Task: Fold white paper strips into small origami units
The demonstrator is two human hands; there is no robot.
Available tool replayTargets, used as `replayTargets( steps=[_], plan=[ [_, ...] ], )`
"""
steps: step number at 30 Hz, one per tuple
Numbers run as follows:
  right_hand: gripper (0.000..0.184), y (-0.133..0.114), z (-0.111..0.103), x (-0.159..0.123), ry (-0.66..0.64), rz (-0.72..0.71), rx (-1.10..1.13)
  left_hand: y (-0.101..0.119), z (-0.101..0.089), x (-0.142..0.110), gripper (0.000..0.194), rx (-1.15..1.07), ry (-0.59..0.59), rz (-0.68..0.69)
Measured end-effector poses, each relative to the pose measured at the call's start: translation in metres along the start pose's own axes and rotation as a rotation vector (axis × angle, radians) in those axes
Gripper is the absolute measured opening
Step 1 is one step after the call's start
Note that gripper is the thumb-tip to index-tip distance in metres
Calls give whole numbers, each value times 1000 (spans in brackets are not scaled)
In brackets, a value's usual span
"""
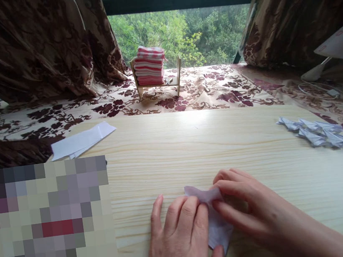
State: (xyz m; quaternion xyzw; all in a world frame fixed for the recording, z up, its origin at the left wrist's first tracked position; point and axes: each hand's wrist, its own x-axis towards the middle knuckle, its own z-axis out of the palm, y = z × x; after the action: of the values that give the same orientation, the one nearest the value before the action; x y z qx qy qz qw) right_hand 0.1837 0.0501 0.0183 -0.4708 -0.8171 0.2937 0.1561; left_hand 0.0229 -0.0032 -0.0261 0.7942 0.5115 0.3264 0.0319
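A small folded sheet of white paper [220, 228] lies on the wooden table in front of me. My left hand [182, 232] comes over its left side, with bent fingertips pressing on the paper and the thumb at its lower edge. At the upper right, my right hand [247, 202] pinches the raised top edge between thumb and fingers. That top part stands curved up from the table. My fingers hide part of the paper's left side and its folds.
Flat white paper strips [81, 141] lie at the table's far left. Several folded paper pieces [323, 131] are grouped at the right edge. A small wooden rack [179, 74] with stacked red-and-white cloths [150, 66] stands by the window. A blurred patch covers the lower left.
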Motion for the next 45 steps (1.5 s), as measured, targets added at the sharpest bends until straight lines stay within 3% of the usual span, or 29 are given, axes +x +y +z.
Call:
replayTargets(
  steps=[12,17,28,34,41,45],
  plan=[
    [14,12,7,-27,51,-55,22,3,-2,0,29,27,-67,-7],
    [17,14,8,-30,103,-94,-21,2,-5,0,30,55,-103,45],
    [23,13,4,-30,84,-173,-139,2,-9,0,32,71,-144,46],
    [7,16,15,-32,182,-112,-114,9,-13,3,27,36,-112,-14],
    [12,17,16,-31,186,-110,-65,-9,-34,2,19,96,-35,-117],
    [16,14,15,-34,241,-46,50,-12,-34,3,15,111,-56,-162]
  ],
)
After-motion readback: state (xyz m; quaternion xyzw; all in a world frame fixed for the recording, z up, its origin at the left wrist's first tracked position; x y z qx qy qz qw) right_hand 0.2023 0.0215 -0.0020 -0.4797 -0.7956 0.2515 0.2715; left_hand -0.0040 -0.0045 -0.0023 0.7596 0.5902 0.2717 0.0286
